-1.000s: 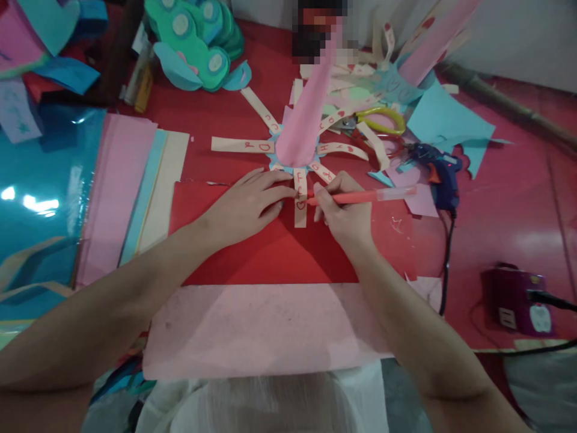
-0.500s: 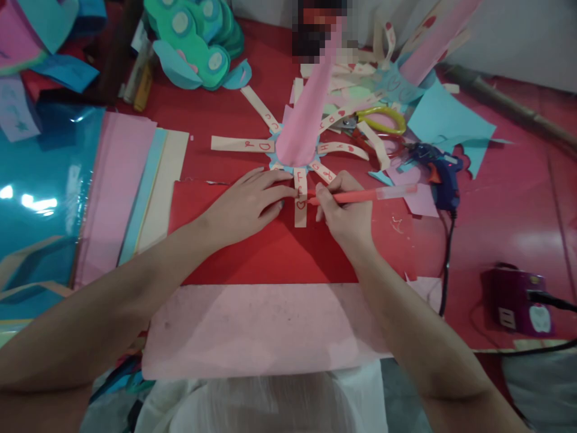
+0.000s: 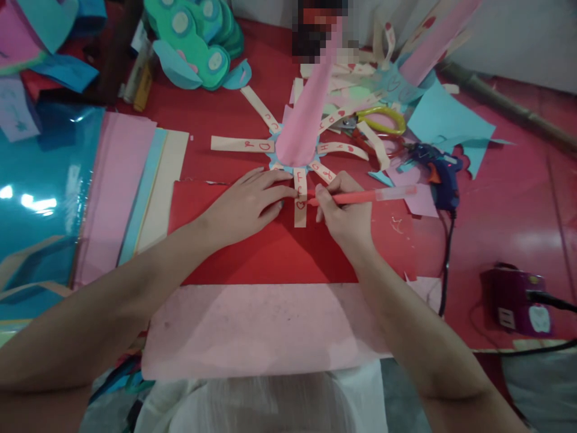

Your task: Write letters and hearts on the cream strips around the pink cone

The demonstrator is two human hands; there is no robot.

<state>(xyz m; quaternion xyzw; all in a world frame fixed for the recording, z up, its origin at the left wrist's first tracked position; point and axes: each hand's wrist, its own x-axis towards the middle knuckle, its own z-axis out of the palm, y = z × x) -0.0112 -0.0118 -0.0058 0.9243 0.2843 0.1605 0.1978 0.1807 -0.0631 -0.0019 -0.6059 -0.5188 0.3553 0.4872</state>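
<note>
My right hand [image 3: 345, 210] pinches a red-orange pen [image 3: 356, 196], its tip at a red heart outline on a cream paper strip [image 3: 300, 219]. The strip carries red letters and points toward me over a red sheet [image 3: 252, 258]. My left hand [image 3: 259, 201] lies with fingers stretched out, its fingertips touching the strip's left edge. The strip is one of several lettered strips that fan out from a blue scalloped paper base [image 3: 272, 161]. A tall pink paper cone [image 3: 304, 120] rises from that base.
Yellow-handled scissors [image 3: 383, 119] and a blue glue gun [image 3: 444, 171] lie at the right, among paper scraps. A purple power box [image 3: 520, 300] with cords sits farther right. Stacked coloured paper [image 3: 112, 192] is at the left, green foam shapes [image 3: 198, 48] behind. A pink sheet [image 3: 270, 331] covers the front edge.
</note>
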